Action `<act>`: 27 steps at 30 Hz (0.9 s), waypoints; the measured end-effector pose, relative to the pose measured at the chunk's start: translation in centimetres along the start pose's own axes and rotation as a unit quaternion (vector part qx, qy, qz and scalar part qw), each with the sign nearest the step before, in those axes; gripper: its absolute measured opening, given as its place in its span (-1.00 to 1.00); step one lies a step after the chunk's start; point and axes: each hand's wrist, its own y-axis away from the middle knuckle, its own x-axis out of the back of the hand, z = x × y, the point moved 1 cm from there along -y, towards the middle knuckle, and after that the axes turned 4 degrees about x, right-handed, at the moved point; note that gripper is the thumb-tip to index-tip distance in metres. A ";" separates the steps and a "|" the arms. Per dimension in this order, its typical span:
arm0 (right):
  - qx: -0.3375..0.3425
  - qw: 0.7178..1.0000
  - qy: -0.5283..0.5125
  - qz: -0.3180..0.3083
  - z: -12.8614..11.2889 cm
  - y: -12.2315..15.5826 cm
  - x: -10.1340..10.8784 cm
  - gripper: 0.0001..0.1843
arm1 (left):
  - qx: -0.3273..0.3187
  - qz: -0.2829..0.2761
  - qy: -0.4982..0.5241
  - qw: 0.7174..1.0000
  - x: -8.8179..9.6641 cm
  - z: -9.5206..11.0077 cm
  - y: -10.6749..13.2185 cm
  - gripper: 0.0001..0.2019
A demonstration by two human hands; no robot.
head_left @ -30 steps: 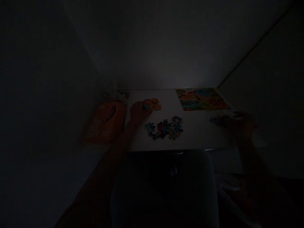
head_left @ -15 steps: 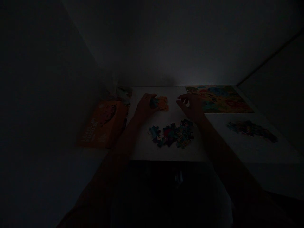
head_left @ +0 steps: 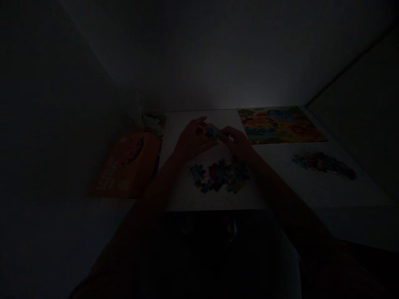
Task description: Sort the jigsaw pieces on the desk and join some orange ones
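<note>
The scene is very dark. My left hand [head_left: 190,139] curls around a small group of puzzle pieces [head_left: 212,133], of which mostly a teal part shows; its fingers and thumb hide the remainder. Against the right side of that group, my right hand [head_left: 236,141] has thumb and fingers pinched together at a puzzle piece, largely covered by the fingertips. Nearer to me, below both hands, lies a loose pile of puzzle pieces [head_left: 220,174] in teal, dark red and green on the white table [head_left: 199,203].
An orange puzzle box [head_left: 124,166] stands at the left, with a colourful sheet [head_left: 156,121] and clear plastic [head_left: 137,110] behind it. At the back right lies a printed animal picture [head_left: 280,124]. A second pile of pieces [head_left: 324,164] is in front of it.
My right hand has moved left to meet my left hand at the puzzle pieces. The orange part that showed beside my left hand is now hidden. The view has shifted slightly.
</note>
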 end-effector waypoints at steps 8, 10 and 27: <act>-0.031 0.996 -0.018 0.077 1.4 -0.6 0.5 -0.18 | 0.138 0.015 0.141 0.980 -0.2 -2.4 -0.9 -0.62; -0.047 0.993 -0.025 0.105 2.1 -0.9 0.8 -0.13 | 0.166 0.035 0.141 0.975 0.0 -2.7 -1.1 -0.68; -0.104 0.966 -0.020 0.238 5.9 -0.9 4.8 -0.32 | 0.146 0.020 0.192 0.970 0.4 -2.8 -1.0 -0.35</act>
